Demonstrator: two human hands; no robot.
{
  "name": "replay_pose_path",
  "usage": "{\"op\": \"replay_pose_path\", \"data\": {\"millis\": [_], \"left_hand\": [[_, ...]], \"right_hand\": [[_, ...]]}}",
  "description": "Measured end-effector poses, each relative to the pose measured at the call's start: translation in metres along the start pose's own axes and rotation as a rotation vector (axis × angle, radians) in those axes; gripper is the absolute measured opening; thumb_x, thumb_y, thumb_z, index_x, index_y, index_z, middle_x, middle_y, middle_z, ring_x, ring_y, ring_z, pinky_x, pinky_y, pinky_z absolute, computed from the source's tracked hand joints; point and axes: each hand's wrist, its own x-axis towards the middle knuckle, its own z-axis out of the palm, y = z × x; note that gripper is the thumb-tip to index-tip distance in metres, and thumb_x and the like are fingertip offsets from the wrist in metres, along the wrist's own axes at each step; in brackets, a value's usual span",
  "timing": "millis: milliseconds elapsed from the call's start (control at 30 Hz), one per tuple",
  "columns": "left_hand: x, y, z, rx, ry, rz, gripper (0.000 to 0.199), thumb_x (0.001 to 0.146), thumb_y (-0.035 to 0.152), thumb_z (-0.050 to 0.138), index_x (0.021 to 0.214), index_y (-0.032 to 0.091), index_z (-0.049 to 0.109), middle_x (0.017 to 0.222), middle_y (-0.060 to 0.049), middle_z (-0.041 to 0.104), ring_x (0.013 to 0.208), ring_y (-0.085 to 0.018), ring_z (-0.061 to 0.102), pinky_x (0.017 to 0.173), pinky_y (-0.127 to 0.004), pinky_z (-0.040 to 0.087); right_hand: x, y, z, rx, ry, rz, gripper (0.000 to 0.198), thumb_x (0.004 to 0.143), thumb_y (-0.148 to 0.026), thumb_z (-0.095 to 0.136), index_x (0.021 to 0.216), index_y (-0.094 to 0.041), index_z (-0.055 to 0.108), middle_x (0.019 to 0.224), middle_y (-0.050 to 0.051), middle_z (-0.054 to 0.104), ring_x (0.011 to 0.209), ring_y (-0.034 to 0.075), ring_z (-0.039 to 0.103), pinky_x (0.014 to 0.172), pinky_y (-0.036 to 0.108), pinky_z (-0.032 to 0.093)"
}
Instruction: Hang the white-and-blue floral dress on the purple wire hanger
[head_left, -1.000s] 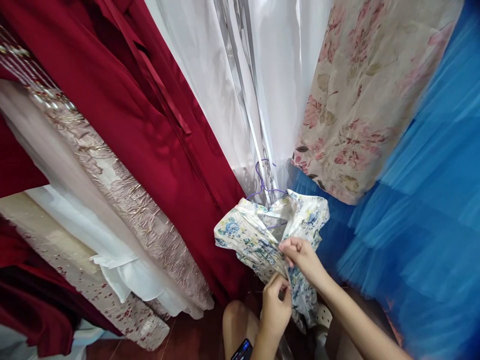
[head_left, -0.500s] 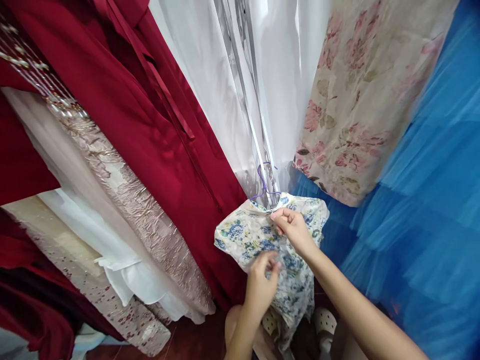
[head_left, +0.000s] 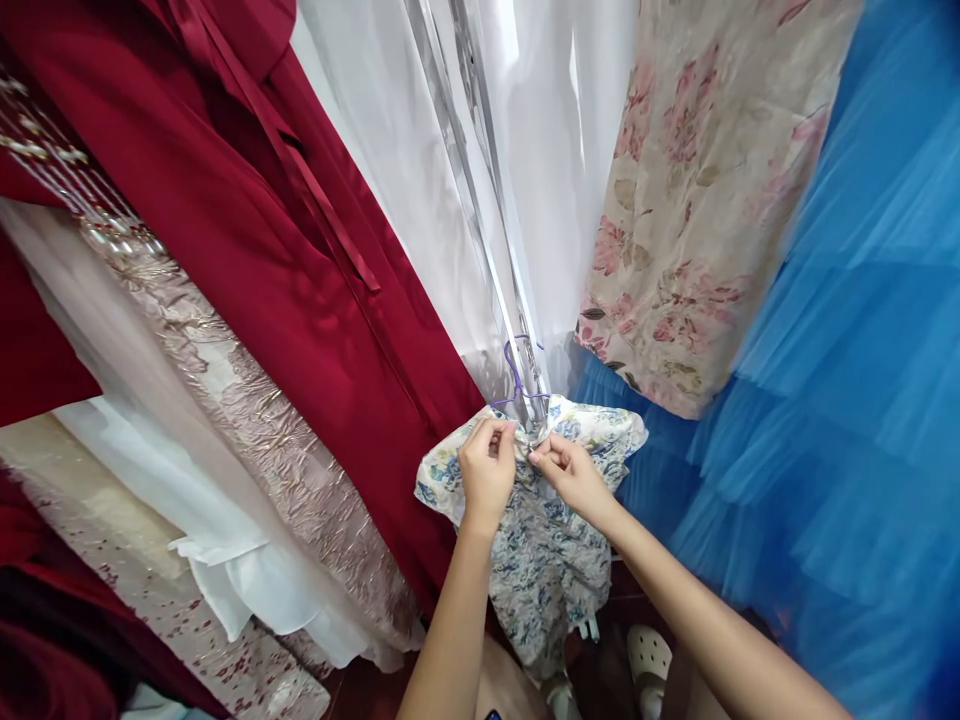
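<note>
At our far left hangs a beaded fringe (head_left: 75, 175), with an embroidered pink skirt (head_left: 247, 390) and a white hem (head_left: 225, 545) below it. Next comes the long red dress (head_left: 247, 220), slanting down toward the middle, where the floral garment (head_left: 547, 570) hangs on a purple hanger (head_left: 517, 385) in front of the person, above the dark floor (head_left: 367, 690).

On the garment's left side we see the left hand (head_left: 489, 468), raised to the collar (head_left: 534, 445); thumb and forefinger look pressed together on its left edge, though the curled fingers hide some of the grip. Behind, silver strips (head_left: 514, 290) drop past the hanger in front of white cloth (head_left: 555, 150). Just beside, the right hand (head_left: 571, 475) pinches the front of the collar between thumb and forefinger, the two hands close but apart.

We judge the step in hand to be work on the collar's front opening; the next move, in our view, calls for a firm hold by one hand while the other lines up the facing edge, without tugging the shoulders off the hanger. We cannot make out any fastener.

Further right we find a pale shoe (head_left: 649, 655), the pink-flowered cloth (head_left: 675, 240) and blue tulle (head_left: 847, 400).
</note>
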Motion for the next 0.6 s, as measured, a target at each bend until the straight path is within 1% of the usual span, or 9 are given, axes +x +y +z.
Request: {"op": "replay_pose_path", "data": {"millis": [133, 200, 267, 333, 400, 433, 467, 500, 600], "left_hand": [[0.017, -0.013, -0.016, -0.064, 0.229, -0.128, 0.021, 0.091, 0.035, 0.058, 0.082, 0.017, 0.064, 0.074, -0.001, 0.063, 0.069, -0.014, 0.059, 0.068, -0.023, 0.046], [0.027, -0.028, -0.031, -0.095, 0.302, -0.173, 0.022, 0.089, 0.037, 0.060, 0.084, 0.016, 0.065, 0.075, -0.001, 0.064, 0.071, -0.015, 0.060, 0.068, -0.023, 0.046], [0.031, -0.051, -0.046, -0.133, 0.345, -0.231, 0.021, 0.087, 0.037, 0.063, 0.084, 0.016, 0.067, 0.076, -0.001, 0.064, 0.074, -0.015, 0.060, 0.069, -0.023, 0.046], [0.029, -0.078, -0.060, -0.301, 0.453, -0.385, 0.018, 0.083, 0.033, 0.068, 0.082, 0.015, 0.067, 0.075, 0.001, 0.063, 0.073, -0.013, 0.059, 0.069, -0.021, 0.045], [0.020, -0.106, -0.066, -0.576, 0.605, -0.608, 0.016, 0.081, 0.028, 0.070, 0.077, 0.015, 0.063, 0.070, 0.003, 0.059, 0.069, -0.011, 0.056, 0.069, -0.020, 0.045], [0.013, -0.117, -0.067, -0.690, 0.655, -0.711, 0.017, 0.082, 0.026, 0.069, 0.074, 0.015, 0.060, 0.066, 0.004, 0.057, 0.066, -0.010, 0.055, 0.069, -0.021, 0.045], [0.005, -0.127, -0.065, -0.774, 0.676, -0.800, 0.019, 0.083, 0.025, 0.067, 0.071, 0.015, 0.057, 0.064, 0.004, 0.055, 0.063, -0.010, 0.054, 0.069, -0.022, 0.046], [-0.005, -0.135, -0.062, -0.823, 0.668, -0.874, 0.021, 0.085, 0.024, 0.064, 0.068, 0.015, 0.055, 0.062, 0.003, 0.054, 0.061, -0.011, 0.054, 0.069, -0.024, 0.047], [-0.038, -0.141, -0.044, -0.949, 0.575, -1.056, 0.022, 0.085, 0.022, 0.062, 0.065, 0.016, 0.053, 0.062, 0.000, 0.057, 0.063, -0.015, 0.059, 0.070, -0.030, 0.049]], "right_hand": [[-0.015, 0.023, 0.001, -0.044, -0.063, 0.076, 0.029, 0.089, -0.037, 0.059, 0.069, -0.021, 0.045, 0.053, -0.009, 0.032, 0.049, 0.009, 0.026, 0.049, 0.024, 0.018], [-0.027, 0.035, -0.002, -0.035, -0.097, 0.113, 0.032, 0.089, -0.039, 0.059, 0.068, -0.021, 0.043, 0.053, -0.010, 0.031, 0.048, 0.009, 0.025, 0.048, 0.024, 0.017], [-0.038, 0.044, -0.007, -0.021, -0.134, 0.150, 0.033, 0.090, -0.041, 0.057, 0.068, -0.022, 0.042, 0.051, -0.011, 0.029, 0.046, 0.009, 0.023, 0.046, 0.024, 0.016], [-0.047, 0.050, -0.011, -0.009, -0.168, 0.185, 0.033, 0.090, -0.043, 0.056, 0.070, -0.022, 0.042, 0.049, -0.011, 0.028, 0.044, 0.008, 0.021, 0.045, 0.024, 0.015], [-0.054, 0.054, -0.013, -0.001, -0.204, 0.219, 0.032, 0.090, -0.044, 0.056, 0.071, -0.023, 0.043, 0.047, -0.012, 0.029, 0.043, 0.008, 0.020, 0.044, 0.023, 0.015], [-0.057, 0.056, -0.013, 0.002, -0.226, 0.238, 0.031, 0.090, -0.044, 0.056, 0.071, -0.023, 0.044, 0.046, -0.012, 0.030, 0.042, 0.008, 0.021, 0.043, 0.023, 0.016], [-0.060, 0.058, -0.012, 0.002, -0.249, 0.258, 0.030, 0.090, -0.043, 0.056, 0.072, -0.023, 0.044, 0.045, -0.012, 0.031, 0.041, 0.008, 0.023, 0.043, 0.022, 0.018], [-0.063, 0.060, -0.011, -0.003, -0.271, 0.279, 0.029, 0.090, -0.043, 0.055, 0.073, -0.023, 0.045, 0.045, -0.012, 0.033, 0.041, 0.008, 0.025, 0.043, 0.022, 0.020], [-0.074, 0.069, -0.009, -0.046, -0.313, 0.339, 0.024, 0.090, -0.038, 0.053, 0.074, -0.022, 0.046, 0.045, -0.010, 0.042, 0.041, 0.009, 0.036, 0.046, 0.021, 0.028]]}}
